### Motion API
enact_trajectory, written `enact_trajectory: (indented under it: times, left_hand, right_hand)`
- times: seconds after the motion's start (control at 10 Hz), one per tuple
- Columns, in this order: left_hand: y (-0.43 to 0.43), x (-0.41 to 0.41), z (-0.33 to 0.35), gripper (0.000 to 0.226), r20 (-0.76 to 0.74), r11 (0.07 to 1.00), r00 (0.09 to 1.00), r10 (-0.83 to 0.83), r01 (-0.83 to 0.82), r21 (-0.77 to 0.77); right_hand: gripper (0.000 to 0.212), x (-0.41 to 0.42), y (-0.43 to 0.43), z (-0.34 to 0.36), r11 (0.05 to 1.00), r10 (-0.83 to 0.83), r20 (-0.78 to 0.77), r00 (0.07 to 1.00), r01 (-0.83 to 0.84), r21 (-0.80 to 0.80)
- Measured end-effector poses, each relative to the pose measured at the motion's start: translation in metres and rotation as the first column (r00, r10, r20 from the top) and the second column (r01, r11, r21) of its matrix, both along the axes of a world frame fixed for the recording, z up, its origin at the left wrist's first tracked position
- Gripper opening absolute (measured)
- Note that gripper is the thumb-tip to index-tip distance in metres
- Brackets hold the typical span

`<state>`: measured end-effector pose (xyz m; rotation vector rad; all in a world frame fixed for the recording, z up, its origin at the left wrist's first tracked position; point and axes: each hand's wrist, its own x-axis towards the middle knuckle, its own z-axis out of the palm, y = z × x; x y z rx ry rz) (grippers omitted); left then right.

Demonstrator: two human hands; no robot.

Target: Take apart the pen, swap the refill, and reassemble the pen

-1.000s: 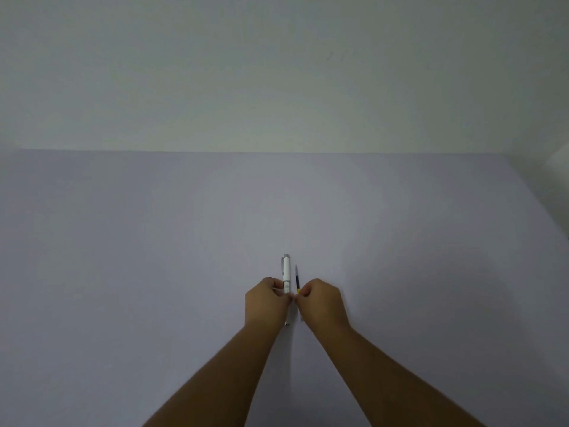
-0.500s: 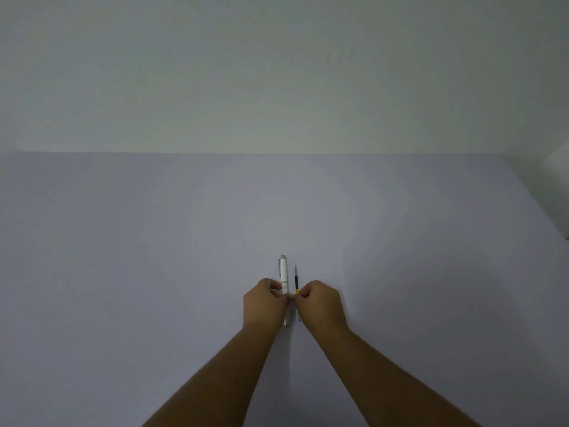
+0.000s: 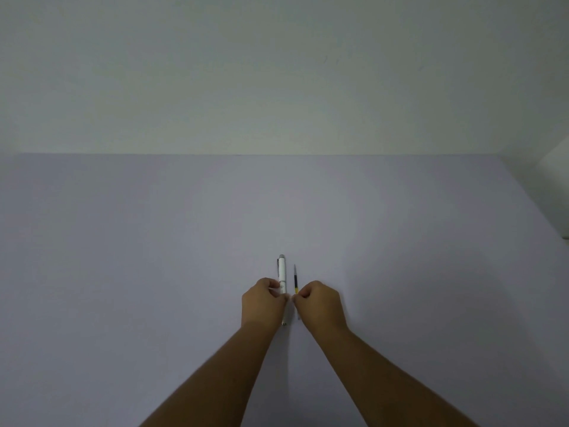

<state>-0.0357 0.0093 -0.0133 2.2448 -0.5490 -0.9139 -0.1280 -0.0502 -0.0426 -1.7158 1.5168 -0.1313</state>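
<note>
A white pen (image 3: 282,272) with a grey cap end lies lengthwise on the pale table (image 3: 154,241), its tip pointing toward me. My left hand (image 3: 264,305) is curled around the pen's middle, fingers pinching it. Just to the right lies a thin dark refill (image 3: 295,278) with a yellow band. My right hand (image 3: 320,305) is closed over the refill's near part, thumb and forefinger pinching it. The near half of both items is mostly hidden by my hands.
A plain wall rises behind the table's far edge (image 3: 277,154). A white object (image 3: 554,167) sits past the table's right edge at the upper right.
My hands have drawn slightly apart, so the pen and the refill now lie a little further from each other. The pen has shifted slightly left.
</note>
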Motion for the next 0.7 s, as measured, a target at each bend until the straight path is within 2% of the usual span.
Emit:
enact_trajectory:
  times: [0.5,0.6,0.7]
  left_hand:
    - [0.003,0.004,0.005,0.030,0.037,0.999,0.999,-0.031,0.030,0.022]
    - [0.005,0.007,0.013,0.031,0.066,0.999,0.997,-0.036,0.036,0.006]
    - [0.009,0.008,0.032,0.038,0.069,0.998,0.996,-0.060,0.059,0.011]
  right_hand:
    - [0.021,-0.003,0.002,0.008,1.000,0.013,0.036,0.999,-0.012,-0.015]
    - [0.020,-0.004,0.003,0.017,0.991,0.065,0.032,0.997,-0.061,-0.116]
    - [0.038,-0.006,0.001,0.034,0.956,0.132,0.033,0.991,-0.118,-0.269]
